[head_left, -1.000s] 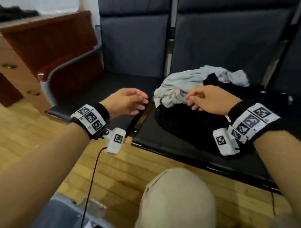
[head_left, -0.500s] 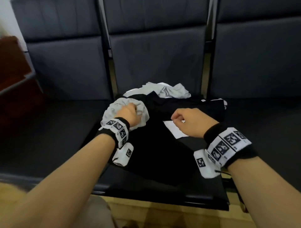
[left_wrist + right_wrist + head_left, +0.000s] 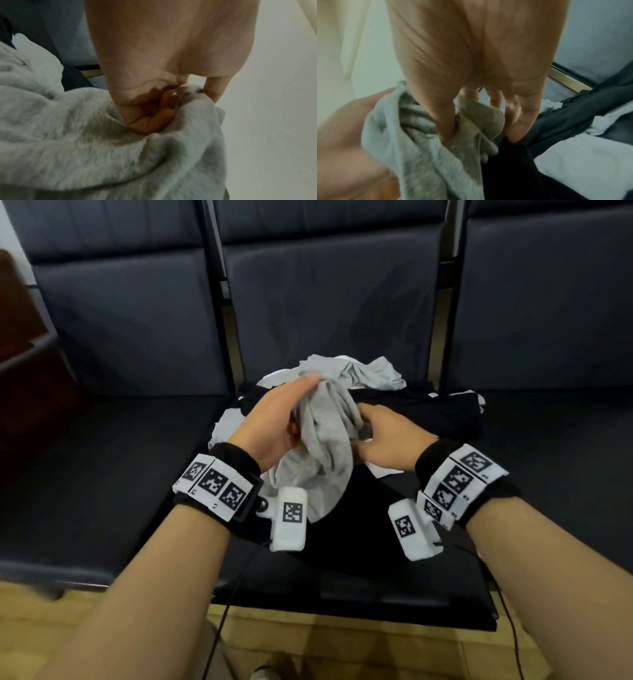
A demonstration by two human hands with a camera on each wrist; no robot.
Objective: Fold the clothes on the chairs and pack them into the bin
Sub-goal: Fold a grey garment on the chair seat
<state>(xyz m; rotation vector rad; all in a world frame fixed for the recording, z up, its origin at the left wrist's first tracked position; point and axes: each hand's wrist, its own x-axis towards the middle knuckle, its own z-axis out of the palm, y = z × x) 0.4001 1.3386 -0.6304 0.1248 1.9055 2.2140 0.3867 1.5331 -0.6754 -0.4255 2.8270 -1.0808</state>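
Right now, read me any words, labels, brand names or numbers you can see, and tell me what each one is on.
There is no readable text in any view.
Wristbands and: black-and-white square marker patterns and tiny marks too small to read.
White wrist camera housings and: one marker pattern each, no words.
Grey garment, black clothes, chairs: no label or print shows.

three chair seats (image 3: 329, 583), one grey garment (image 3: 325, 440), two hands (image 3: 270, 419)

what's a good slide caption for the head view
Both hands, left hand and right hand, gather a grey garment above dark clothes piled on the middle chair.
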